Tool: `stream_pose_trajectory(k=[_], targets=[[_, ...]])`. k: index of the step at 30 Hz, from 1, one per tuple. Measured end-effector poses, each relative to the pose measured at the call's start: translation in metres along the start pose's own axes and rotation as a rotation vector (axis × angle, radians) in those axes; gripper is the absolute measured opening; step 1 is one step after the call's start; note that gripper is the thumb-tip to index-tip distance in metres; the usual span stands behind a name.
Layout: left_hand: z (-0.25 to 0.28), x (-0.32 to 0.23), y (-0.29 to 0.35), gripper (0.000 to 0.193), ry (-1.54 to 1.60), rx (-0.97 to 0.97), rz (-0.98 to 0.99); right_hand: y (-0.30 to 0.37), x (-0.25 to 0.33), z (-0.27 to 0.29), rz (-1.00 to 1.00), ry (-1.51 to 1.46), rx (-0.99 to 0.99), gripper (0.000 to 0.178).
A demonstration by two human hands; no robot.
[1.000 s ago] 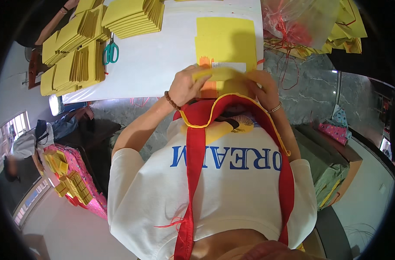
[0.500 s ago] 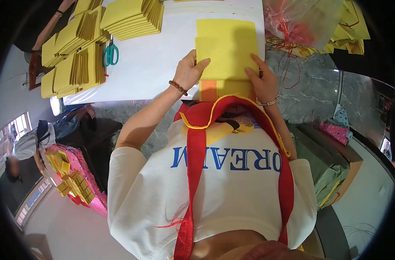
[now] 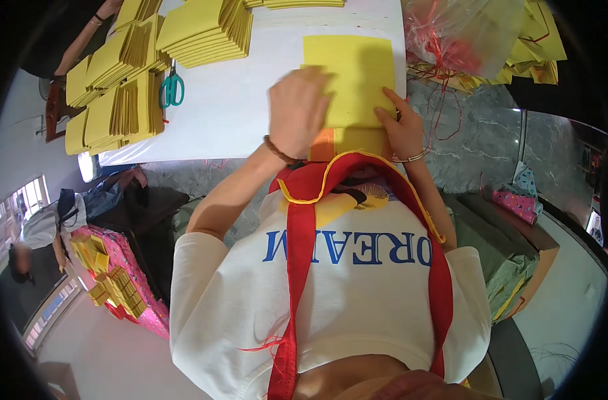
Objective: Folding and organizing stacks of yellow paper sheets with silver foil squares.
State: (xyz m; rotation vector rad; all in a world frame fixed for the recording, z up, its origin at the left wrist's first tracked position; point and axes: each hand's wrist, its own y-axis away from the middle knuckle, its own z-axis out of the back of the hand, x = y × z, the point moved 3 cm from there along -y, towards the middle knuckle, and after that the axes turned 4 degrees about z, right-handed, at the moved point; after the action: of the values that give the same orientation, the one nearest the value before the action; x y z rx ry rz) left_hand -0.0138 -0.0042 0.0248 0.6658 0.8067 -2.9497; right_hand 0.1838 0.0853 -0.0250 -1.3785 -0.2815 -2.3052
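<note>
Right hand (image 3: pixel 402 125) rested half-open, thumb on yellow sheet (image 3: pixel 354 83). Left hand (image 3: pixel 298 115) was blurred at left edge; openness, grip unclear.

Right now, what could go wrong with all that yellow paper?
The yellow sheet might shift or crease, with the right hand at its right edge. The fanned yellow stacks could slide if bumped. The green-handled scissors lie beside them, so a reaching hand might knock those.
</note>
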Motion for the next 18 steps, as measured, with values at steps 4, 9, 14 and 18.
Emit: stream_pose_trajectory(k=[4, 9, 14, 18], targets=[[-0.025, -0.031, -0.004, 0.052, -0.047, 0.257, -0.111, 0.000, -0.004, -0.002, -0.070, -0.053, 0.018, 0.042], [-0.053, -0.019, 0.007, 0.059, -0.128, 0.330, -0.098, 0.002, 0.001, -0.004, 0.014, 0.018, -0.017, 0.041], [-0.066, -0.012, 0.014, 0.069, -0.188, 0.342, -0.119, 0.018, 0.009, -0.001, 0.172, 0.210, -0.058, 0.046], [-0.060, -0.018, 0.010, 0.072, -0.183, 0.423, -0.110, 0.041, -0.001, -0.014, 0.510, 0.807, 0.063, 0.057]])
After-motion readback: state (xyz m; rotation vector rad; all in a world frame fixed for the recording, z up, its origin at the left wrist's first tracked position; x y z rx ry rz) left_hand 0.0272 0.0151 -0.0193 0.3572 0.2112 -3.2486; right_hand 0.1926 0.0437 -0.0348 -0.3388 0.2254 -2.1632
